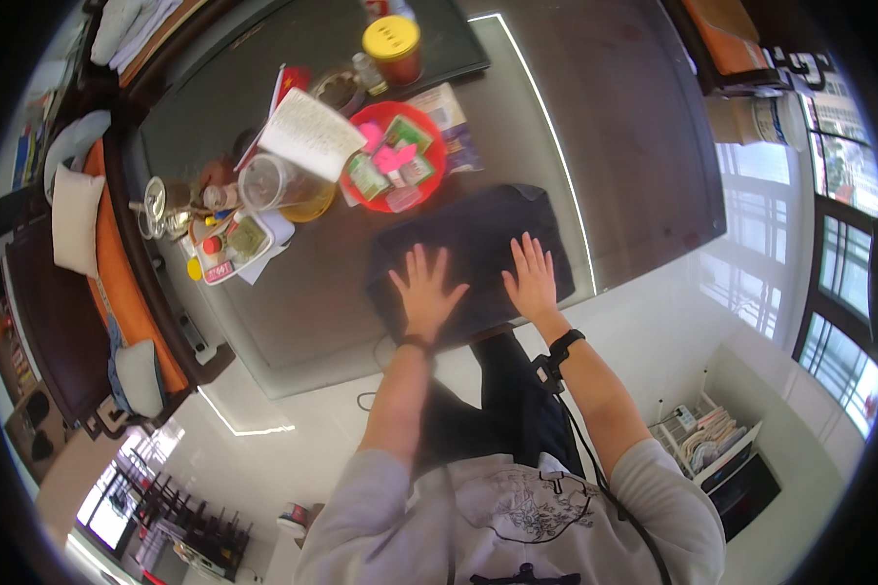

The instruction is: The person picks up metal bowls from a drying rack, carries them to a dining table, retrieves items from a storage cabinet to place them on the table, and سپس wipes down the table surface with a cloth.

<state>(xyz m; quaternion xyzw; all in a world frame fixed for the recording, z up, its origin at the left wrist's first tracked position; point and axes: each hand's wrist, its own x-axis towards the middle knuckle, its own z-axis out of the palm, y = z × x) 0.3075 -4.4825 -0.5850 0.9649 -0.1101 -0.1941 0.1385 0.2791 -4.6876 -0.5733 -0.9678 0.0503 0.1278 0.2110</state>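
A folded dark navy cloth point(475, 227), perhaps a garment, lies on the glass-topped table point(307, 314) near its front edge. On its left part my left hand point(426, 292) rests palm down, fingers spread. My right hand point(533, 281) is likewise palm down on the right part, with the thumb apart from the fingers. Neither hand grips anything. Between them the cloth looks fairly flat, and its far right corner shows a folded edge.
Behind the cloth stands a red plastic bowl point(437, 164) of small packets. Left of it are a clear plastic jar point(263, 183), an open notebook point(311, 135) and a white tray point(223, 274) of small containers. A yellow-lidded tin point(391, 40) stands farther back. A cable hangs from my right wrist.
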